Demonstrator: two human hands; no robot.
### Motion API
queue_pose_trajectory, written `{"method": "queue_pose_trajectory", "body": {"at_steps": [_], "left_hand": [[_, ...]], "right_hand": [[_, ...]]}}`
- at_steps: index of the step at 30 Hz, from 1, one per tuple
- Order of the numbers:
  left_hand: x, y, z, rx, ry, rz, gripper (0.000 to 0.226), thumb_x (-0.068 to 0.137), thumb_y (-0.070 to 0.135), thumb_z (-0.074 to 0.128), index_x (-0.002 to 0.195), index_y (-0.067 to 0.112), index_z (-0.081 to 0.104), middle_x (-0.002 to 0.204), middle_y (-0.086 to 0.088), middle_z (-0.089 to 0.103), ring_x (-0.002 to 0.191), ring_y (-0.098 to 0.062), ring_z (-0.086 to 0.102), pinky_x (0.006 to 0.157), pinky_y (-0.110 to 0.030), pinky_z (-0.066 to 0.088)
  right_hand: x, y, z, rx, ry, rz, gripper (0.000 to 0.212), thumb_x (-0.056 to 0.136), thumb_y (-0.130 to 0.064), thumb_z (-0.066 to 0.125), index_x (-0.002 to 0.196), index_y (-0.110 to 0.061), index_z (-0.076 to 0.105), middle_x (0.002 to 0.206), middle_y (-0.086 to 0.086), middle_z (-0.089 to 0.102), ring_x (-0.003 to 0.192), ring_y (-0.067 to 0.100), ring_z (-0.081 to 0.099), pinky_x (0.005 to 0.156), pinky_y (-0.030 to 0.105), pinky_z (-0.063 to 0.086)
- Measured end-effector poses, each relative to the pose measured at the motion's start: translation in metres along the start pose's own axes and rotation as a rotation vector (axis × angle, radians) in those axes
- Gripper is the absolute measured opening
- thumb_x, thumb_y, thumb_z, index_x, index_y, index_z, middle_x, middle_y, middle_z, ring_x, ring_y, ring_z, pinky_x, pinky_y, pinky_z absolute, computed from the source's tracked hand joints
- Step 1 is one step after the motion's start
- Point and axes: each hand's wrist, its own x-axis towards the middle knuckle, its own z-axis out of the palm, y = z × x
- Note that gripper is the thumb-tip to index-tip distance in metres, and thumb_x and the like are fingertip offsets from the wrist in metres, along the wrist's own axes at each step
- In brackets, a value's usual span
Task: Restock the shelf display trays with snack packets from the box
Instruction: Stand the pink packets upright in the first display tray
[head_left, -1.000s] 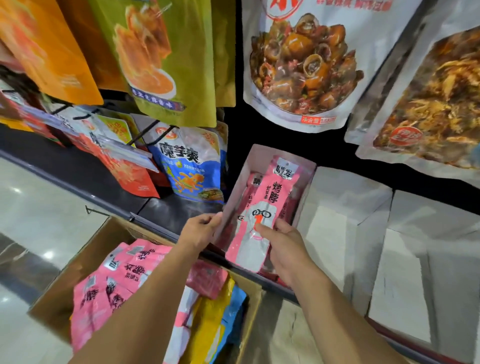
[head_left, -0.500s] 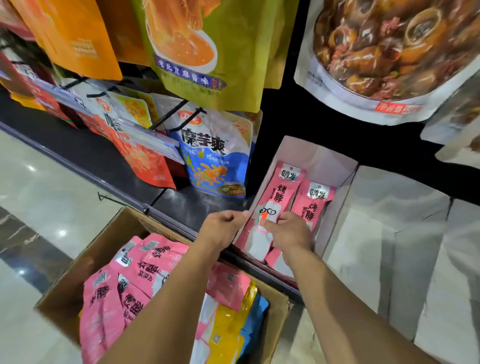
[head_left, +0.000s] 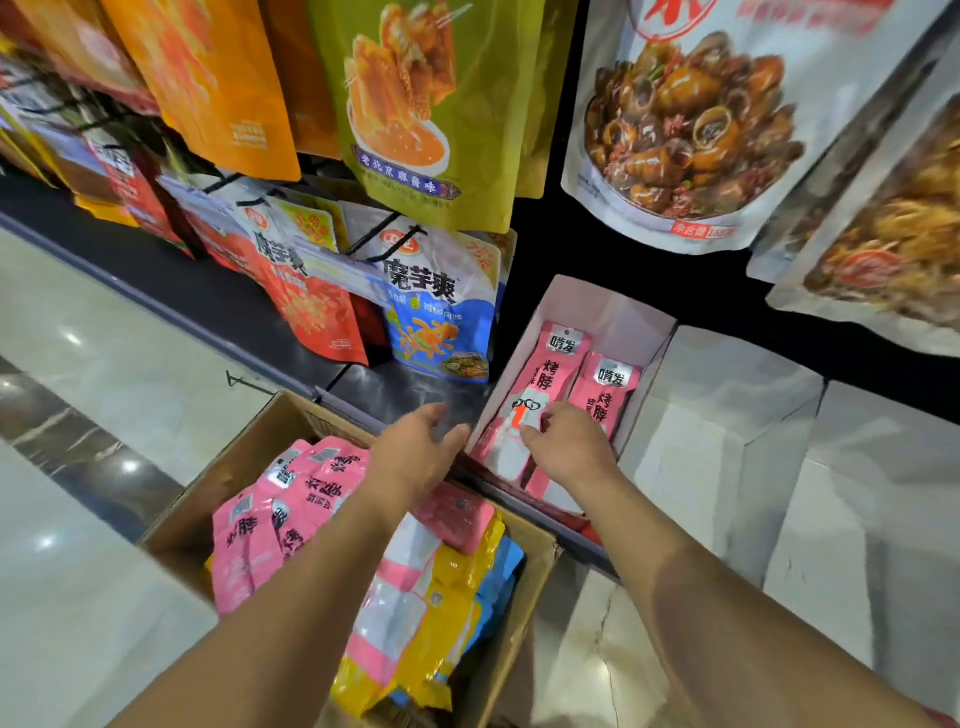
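Pink snack packet (head_left: 545, 374) lies in the one-o'clock display tray (head_left: 613, 312); your right hand (head_left: 571, 449) pinches it, likely to square it up. Your left hand (head_left: 415, 452) hovers slack and empty.

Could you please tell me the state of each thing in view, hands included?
display tray: open-topped, holds two packets side by side
left pink packet: lying in the tray, gripped low down
right pink packet: lying in the tray beside it
cardboard box: open, holds pink, yellow and blue packets
left hand: open, holds nothing, beside the tray
right hand: grips the left pink packet
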Motion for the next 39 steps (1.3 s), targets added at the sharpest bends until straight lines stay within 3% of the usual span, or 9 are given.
{"method": "queue_pose_trajectory", "body": {"at_steps": [3, 7, 15, 23, 29, 36, 39], "left_hand": [[-0.031, -0.01, -0.027, 0.231, 0.066, -0.053, 0.056, 0.09, 0.049, 0.059, 0.133, 0.014, 0.055, 0.121, -0.016, 0.066, 0.116, -0.037, 0.059, 0.096, -0.042, 0.049], [-0.076, -0.027, -0.06, 0.323, 0.126, -0.183, 0.053, 0.09, 0.048, 0.051, 0.127, 0.011, 0.054, 0.129, -0.017, 0.059, 0.121, -0.039, 0.052, 0.099, -0.044, 0.044], [-0.132, -0.092, -0.074, 0.261, 0.143, -0.457, 0.092, 0.086, 0.073, 0.045, 0.152, 0.014, 0.022, 0.154, -0.013, 0.032, 0.14, -0.037, 0.031, 0.11, -0.051, 0.032], [-0.143, -0.142, -0.054, 0.2, 0.105, -0.598, 0.102, 0.082, 0.078, 0.047, 0.154, 0.014, 0.012, 0.159, -0.011, 0.017, 0.144, -0.035, 0.022, 0.11, -0.051, 0.032], [-0.145, -0.159, -0.04, 0.073, 0.218, -0.562, 0.102, 0.078, 0.068, 0.063, 0.149, 0.014, 0.013, 0.151, -0.007, 0.014, 0.134, -0.034, 0.033, 0.098, -0.051, 0.046], [-0.137, -0.158, -0.038, 0.046, 0.249, -0.56, 0.091, 0.082, 0.046, 0.067, 0.147, 0.007, 0.017, 0.145, -0.01, 0.019, 0.122, -0.033, 0.047, 0.086, -0.042, 0.049], [-0.139, -0.156, -0.045, 0.076, 0.252, -0.561, 0.088, 0.08, 0.047, 0.068, 0.144, 0.009, 0.02, 0.138, -0.008, 0.026, 0.119, -0.03, 0.051, 0.084, -0.041, 0.05]], "right_hand": [[-0.03, -0.016, -0.009, -0.229, 0.015, -0.124, 0.049, 0.094, -0.038, 0.059, 0.133, -0.008, 0.053, 0.129, 0.016, 0.059, 0.118, 0.036, 0.055, 0.096, 0.044, 0.05], [-0.069, -0.041, -0.006, -0.359, -0.011, -0.227, 0.046, 0.094, -0.035, 0.057, 0.132, -0.01, 0.051, 0.132, 0.013, 0.054, 0.127, 0.037, 0.046, 0.099, 0.046, 0.045], [-0.105, -0.084, 0.041, -0.416, -0.096, -0.364, 0.059, 0.096, -0.043, 0.054, 0.144, -0.013, 0.04, 0.145, 0.012, 0.046, 0.133, 0.036, 0.04, 0.108, 0.045, 0.039], [-0.097, -0.112, 0.096, -0.499, -0.171, -0.399, 0.059, 0.095, -0.041, 0.054, 0.147, -0.018, 0.038, 0.147, 0.008, 0.047, 0.134, 0.034, 0.04, 0.107, 0.049, 0.039], [-0.086, -0.108, 0.127, -0.558, -0.168, -0.379, 0.064, 0.096, -0.045, 0.052, 0.15, -0.016, 0.034, 0.146, 0.012, 0.048, 0.131, 0.037, 0.039, 0.109, 0.049, 0.037], [-0.087, -0.102, 0.14, -0.668, 0.003, -0.425, 0.052, 0.096, -0.048, 0.055, 0.137, -0.016, 0.051, 0.132, 0.013, 0.054, 0.12, 0.034, 0.044, 0.101, 0.045, 0.042], [-0.091, -0.101, 0.139, -0.682, 0.034, -0.463, 0.042, 0.097, -0.045, 0.056, 0.13, -0.02, 0.058, 0.127, 0.011, 0.056, 0.118, 0.032, 0.047, 0.1, 0.044, 0.042]]}}
